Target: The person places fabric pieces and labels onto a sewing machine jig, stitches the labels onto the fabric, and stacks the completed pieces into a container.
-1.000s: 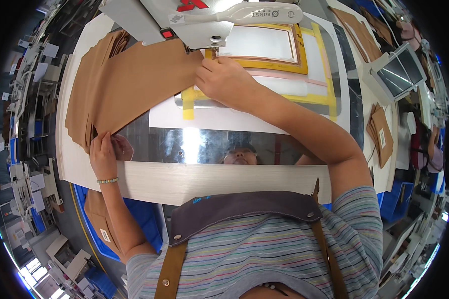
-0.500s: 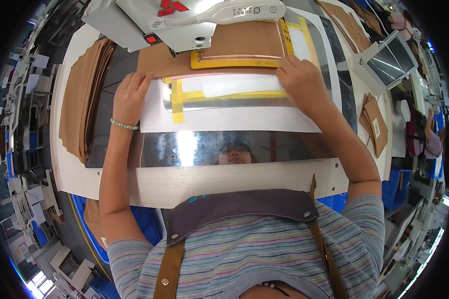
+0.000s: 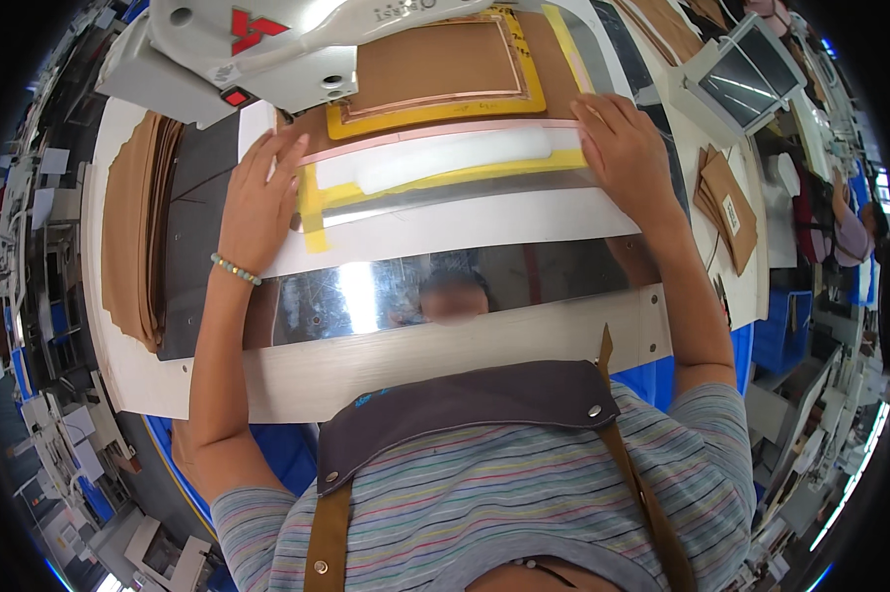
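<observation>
A brown fabric panel (image 3: 563, 84) lies across a white taped template (image 3: 341, 185), its near edge along a pink strip. My left hand (image 3: 260, 192), with a bead bracelet on its wrist, rests at the panel's left end, fingers stretched and slightly apart. At the right end my right hand (image 3: 623, 148) lays its extended fingertips on the panel's edge; its thumb is partly hidden. Between the hands a yellow-bordered frame (image 3: 338, 124) sits on top of the panel. The head of a white sewing machine (image 3: 297, 74) stands over the frame's left side.
A stack of brown fabric pieces (image 3: 134, 232) lies at the left. Smaller brown pieces (image 3: 729, 212) with a white label are at the right, below a tilted screen (image 3: 746, 74). A shiny metal plate (image 3: 386, 291) runs along the table's near side.
The brown panel has shifted right over the template and now covers its right part. My left hand has loosened from a pinch, and its fingers have spread. The whole view has tilted.
</observation>
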Demonstrator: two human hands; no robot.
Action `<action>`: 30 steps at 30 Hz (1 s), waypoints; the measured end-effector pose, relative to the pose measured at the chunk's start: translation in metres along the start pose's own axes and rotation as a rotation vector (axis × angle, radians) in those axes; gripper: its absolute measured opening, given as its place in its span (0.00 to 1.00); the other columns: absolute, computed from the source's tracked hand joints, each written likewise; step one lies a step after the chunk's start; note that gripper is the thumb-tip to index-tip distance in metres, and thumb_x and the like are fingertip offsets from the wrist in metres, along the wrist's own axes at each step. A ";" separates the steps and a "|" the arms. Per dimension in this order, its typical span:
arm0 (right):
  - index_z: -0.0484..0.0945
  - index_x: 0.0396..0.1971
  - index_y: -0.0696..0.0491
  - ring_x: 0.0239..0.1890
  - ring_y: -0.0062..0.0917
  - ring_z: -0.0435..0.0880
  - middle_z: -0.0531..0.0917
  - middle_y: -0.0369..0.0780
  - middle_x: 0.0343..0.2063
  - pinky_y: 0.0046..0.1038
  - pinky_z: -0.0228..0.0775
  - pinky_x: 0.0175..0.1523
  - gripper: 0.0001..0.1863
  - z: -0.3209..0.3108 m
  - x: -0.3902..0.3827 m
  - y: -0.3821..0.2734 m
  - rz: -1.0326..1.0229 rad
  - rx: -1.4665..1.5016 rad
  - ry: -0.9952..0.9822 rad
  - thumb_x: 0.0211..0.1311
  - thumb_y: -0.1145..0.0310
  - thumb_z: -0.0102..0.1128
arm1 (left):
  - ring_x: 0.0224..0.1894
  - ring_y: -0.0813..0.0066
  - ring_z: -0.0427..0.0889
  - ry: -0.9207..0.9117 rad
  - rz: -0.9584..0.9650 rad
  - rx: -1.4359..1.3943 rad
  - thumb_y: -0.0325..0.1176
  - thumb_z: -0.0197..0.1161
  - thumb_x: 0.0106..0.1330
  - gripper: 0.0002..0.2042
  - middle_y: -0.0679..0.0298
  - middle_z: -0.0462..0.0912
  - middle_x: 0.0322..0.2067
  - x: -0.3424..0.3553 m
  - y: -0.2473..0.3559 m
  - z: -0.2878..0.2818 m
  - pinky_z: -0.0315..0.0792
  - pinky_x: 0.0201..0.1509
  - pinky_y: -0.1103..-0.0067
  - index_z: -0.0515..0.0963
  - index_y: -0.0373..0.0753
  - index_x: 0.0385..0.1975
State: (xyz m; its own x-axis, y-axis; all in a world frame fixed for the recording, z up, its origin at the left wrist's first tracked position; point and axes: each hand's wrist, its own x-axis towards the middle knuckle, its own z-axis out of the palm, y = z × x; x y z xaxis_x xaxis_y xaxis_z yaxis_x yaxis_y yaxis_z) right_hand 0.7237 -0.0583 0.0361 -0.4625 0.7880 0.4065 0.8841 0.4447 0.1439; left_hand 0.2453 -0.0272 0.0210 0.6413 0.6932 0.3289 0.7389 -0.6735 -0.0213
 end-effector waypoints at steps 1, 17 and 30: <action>0.81 0.58 0.55 0.64 0.35 0.77 0.81 0.40 0.59 0.38 0.72 0.63 0.22 -0.002 -0.002 -0.002 0.011 0.018 -0.020 0.67 0.63 0.66 | 0.73 0.50 0.69 -0.007 -0.078 -0.009 0.28 0.62 0.69 0.25 0.56 0.76 0.68 -0.004 0.004 0.001 0.67 0.75 0.61 0.79 0.41 0.67; 0.69 0.74 0.56 0.82 0.38 0.56 0.64 0.40 0.79 0.53 0.47 0.82 0.33 -0.007 -0.002 0.002 0.184 -0.008 -0.429 0.84 0.46 0.43 | 0.80 0.53 0.63 -0.055 -0.129 0.052 0.38 0.64 0.75 0.25 0.59 0.72 0.75 -0.008 0.000 -0.001 0.61 0.79 0.60 0.77 0.42 0.70; 0.56 0.82 0.51 0.86 0.34 0.47 0.54 0.38 0.84 0.49 0.33 0.86 0.40 0.022 -0.005 0.004 0.123 0.119 -0.292 0.82 0.41 0.44 | 0.73 0.51 0.73 0.062 -0.132 -0.031 0.36 0.65 0.73 0.20 0.57 0.77 0.69 -0.018 -0.001 -0.002 0.69 0.72 0.61 0.80 0.38 0.63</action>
State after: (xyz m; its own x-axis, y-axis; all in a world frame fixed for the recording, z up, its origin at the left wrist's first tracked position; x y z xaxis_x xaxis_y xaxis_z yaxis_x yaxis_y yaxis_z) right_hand 0.7279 -0.0511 0.0147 -0.3673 0.9201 0.1360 0.9286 0.3712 -0.0032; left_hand 0.2323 -0.0394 0.0171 0.5246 0.7595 0.3846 0.8084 -0.5860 0.0545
